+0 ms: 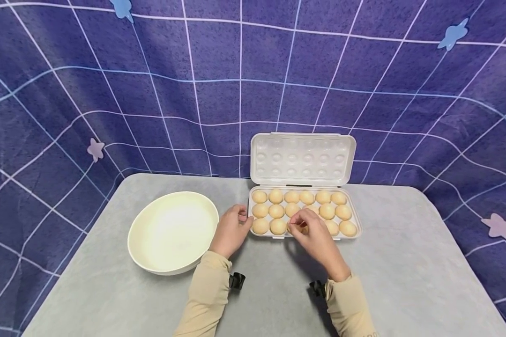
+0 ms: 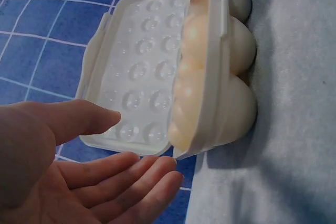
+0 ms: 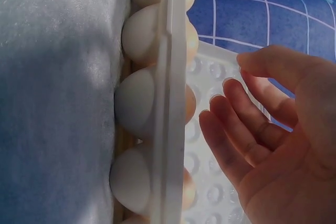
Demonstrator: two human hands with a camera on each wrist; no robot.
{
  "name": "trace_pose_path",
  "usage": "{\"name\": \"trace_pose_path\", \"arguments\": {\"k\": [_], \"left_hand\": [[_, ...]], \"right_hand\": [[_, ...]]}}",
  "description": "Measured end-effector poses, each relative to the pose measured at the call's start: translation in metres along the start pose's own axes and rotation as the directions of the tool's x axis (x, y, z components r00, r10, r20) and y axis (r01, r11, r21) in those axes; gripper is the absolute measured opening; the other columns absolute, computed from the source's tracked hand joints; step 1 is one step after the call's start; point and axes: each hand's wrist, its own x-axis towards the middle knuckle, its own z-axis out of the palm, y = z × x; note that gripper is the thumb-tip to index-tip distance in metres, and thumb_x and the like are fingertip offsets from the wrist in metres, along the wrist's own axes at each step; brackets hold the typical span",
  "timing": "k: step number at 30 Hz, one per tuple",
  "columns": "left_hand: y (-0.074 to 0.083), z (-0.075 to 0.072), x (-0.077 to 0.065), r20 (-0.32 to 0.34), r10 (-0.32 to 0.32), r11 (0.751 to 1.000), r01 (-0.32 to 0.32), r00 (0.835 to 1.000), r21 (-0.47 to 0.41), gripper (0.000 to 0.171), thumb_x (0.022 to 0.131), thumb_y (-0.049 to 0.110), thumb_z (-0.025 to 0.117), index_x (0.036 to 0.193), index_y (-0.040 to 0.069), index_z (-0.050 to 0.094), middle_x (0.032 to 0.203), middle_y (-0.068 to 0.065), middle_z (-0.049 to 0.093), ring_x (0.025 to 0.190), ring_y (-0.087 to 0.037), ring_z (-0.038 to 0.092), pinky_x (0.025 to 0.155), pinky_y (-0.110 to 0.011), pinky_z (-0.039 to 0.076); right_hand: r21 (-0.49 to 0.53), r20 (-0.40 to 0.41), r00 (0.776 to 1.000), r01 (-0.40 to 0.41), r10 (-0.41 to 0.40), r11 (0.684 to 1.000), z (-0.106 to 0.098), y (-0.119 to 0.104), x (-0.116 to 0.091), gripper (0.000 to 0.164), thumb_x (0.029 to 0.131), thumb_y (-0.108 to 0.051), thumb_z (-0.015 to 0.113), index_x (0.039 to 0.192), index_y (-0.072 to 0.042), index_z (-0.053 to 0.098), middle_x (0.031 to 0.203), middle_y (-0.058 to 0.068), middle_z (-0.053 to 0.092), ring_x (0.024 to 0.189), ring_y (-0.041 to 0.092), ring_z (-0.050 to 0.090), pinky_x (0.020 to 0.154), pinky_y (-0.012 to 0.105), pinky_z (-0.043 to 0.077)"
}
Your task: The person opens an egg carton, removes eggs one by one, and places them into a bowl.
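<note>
A white plastic egg carton (image 1: 359, 228) stands on the table with its lid (image 1: 303, 161) raised at the back. Rows of light brown eggs (image 1: 260, 227) sit in its cups. My left hand (image 1: 229, 231) is beside the carton's left end, thumb apart from the extended fingers, holding nothing; whether its fingertips touch the rim is unclear. Over the front row hovers my right hand (image 1: 314, 234), hiding some eggs. In the right wrist view, the right hand (image 3: 268, 124) has loosely bent fingers and nothing between them and the thumb.
A large cream bowl (image 1: 173, 234) with nothing in it stands left of the carton, close to the left forearm. The grey table (image 1: 405, 262) ends at a blue gridded cloth (image 1: 219, 103) with star shapes, hanging behind and at both sides.
</note>
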Motion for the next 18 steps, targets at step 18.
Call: {"name": "trace_pose_path", "arguments": {"k": [18], "left_hand": [[-0.003, -0.060, -0.022, -0.017, 0.007, 0.984, -0.010, 1.000, -0.175, 0.024, 0.090, 0.015, 0.060, 0.111, 0.005, 0.060, 0.101, -0.006, 0.065, 0.093, -0.015, 0.061, 0.080, -0.026, 0.054]], "right_hand": [[-0.055, 0.063, 0.998, 0.016, -0.012, 0.998, 0.008, -0.008, -0.001, 0.013, 0.082, -0.011, 0.068, 0.082, -0.019, 0.058, 0.083, -0.010, 0.054, 0.079, 0.006, 0.049, 0.065, 0.023, 0.049]]}}
